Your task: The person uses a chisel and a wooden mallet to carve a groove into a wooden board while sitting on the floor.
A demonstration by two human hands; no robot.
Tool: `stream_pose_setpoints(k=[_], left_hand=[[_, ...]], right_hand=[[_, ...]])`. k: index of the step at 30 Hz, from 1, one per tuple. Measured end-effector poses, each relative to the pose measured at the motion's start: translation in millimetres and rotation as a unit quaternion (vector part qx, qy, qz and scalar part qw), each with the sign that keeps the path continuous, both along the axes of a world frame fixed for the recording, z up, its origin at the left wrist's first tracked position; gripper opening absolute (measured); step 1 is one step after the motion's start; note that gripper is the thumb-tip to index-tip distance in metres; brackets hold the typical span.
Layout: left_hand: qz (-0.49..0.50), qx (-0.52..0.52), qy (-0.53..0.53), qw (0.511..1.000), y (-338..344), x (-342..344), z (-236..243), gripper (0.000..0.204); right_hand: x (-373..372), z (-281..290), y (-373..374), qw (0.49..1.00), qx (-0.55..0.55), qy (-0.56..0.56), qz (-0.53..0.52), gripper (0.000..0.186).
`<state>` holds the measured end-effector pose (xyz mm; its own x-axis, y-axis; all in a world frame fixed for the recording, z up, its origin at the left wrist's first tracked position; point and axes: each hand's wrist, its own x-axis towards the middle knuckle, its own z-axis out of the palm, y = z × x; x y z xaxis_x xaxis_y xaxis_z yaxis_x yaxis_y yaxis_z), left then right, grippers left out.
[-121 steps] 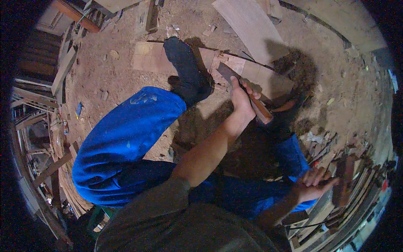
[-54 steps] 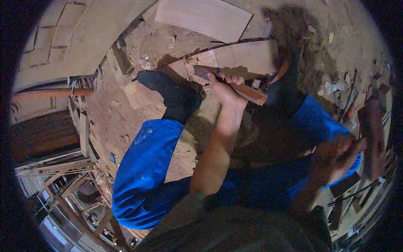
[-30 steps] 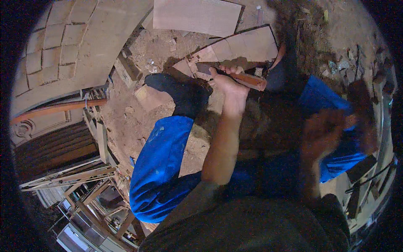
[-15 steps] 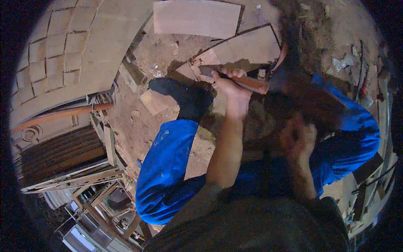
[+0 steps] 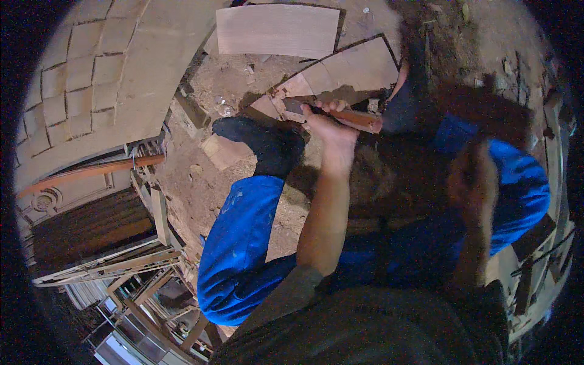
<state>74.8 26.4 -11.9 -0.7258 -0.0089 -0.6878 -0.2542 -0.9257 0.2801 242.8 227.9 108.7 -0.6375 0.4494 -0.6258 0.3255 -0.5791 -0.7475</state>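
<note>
My left hand (image 5: 331,121) is closed around a reddish-brown wooden bar (image 5: 364,120), its thumb stretched toward a dark flat piece at the bar's left end. The bar lies low across a pale board with a chipped edge (image 5: 344,70). Whether bar and dark piece are one tool I cannot tell. On the right, over my lap, my right hand (image 5: 474,182) is curled in a fist and smeared by motion. Beyond it is a blurred dark brown block-like tool (image 5: 486,112), apparently in its grip. The handle is hidden in shadow.
My dark-covered foot (image 5: 261,137) and blue-trousered legs (image 5: 240,243) frame the work. A pale flat board (image 5: 277,30) lies farther off, and a big panel with a woven-looking pattern (image 5: 115,79) stands left. Stacked wood frames (image 5: 146,274) fill the lower left; scraps litter the right.
My right hand has swung to the right, away from my left hand, and the blurred brown tool has moved with it. My left hand keeps its hold on the bar.
</note>
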Motion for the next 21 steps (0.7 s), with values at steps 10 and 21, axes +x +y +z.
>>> stream_pose_setpoints(k=[10,21], left_hand=[[0.019,0.011,0.020,1.000,1,-1,7,0.049],[0.006,0.037,0.033,0.999,-7,0,-2,0.048]], right_hand=[[-7,18,-33,0.974,-0.139,0.153,-0.093,0.033],[0,-27,-96,0.984,0.095,-0.048,0.145,0.035]])
